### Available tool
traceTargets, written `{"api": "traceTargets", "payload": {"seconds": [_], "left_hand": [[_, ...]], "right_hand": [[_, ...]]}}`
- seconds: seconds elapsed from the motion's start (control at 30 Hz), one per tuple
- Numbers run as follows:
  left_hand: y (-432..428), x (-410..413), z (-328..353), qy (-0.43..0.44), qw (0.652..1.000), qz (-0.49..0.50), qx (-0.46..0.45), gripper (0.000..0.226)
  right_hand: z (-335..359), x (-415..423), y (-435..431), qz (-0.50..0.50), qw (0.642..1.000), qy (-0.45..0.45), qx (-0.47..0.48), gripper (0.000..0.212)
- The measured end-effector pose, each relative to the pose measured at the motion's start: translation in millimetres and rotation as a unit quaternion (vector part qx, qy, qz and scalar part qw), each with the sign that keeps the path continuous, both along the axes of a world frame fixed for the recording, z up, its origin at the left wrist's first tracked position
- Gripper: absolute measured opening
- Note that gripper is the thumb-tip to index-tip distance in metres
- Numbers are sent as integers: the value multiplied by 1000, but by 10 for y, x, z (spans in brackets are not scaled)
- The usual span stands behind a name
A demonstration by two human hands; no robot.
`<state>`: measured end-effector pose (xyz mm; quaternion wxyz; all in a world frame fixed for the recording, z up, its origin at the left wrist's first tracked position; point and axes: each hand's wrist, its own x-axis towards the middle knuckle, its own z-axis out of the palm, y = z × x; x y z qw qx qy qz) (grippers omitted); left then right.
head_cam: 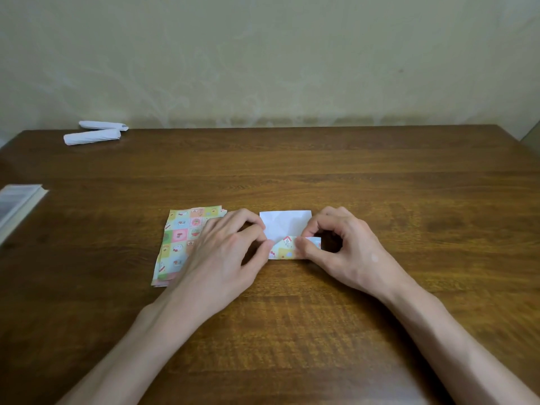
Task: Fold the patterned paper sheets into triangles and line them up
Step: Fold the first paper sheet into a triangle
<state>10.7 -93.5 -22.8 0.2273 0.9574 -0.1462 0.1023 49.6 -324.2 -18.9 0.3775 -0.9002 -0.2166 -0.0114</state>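
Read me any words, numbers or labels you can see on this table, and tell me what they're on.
No text can be read.
Stack of patterned sheets: cartoon pictures only, no legible words.
Sheet being folded: blank white back, pictures on its flap.
Book at the left edge: grey lines, too blurred to read.

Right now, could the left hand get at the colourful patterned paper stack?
Probably yes: the left hand lies partly over the colourful patterned paper stack with nothing between, though its fingers pinch the white-backed sheet.

Dark wooden table against a pale wall (faintly stained) — dim light.
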Motion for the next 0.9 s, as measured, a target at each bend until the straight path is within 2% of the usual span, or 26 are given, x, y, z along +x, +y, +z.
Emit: {"api": "traceTargets", "payload": {"seconds": [0.47,0.9], "left_hand": [[-25,-5,28,-5,999,4,34,18],[-32,-5,42,17,999,18,21,15]], "right_hand": [[-14,-9,99,-29,999,5,-42,12],[-20,-1,130,-36,998,1,-47,10]]}}
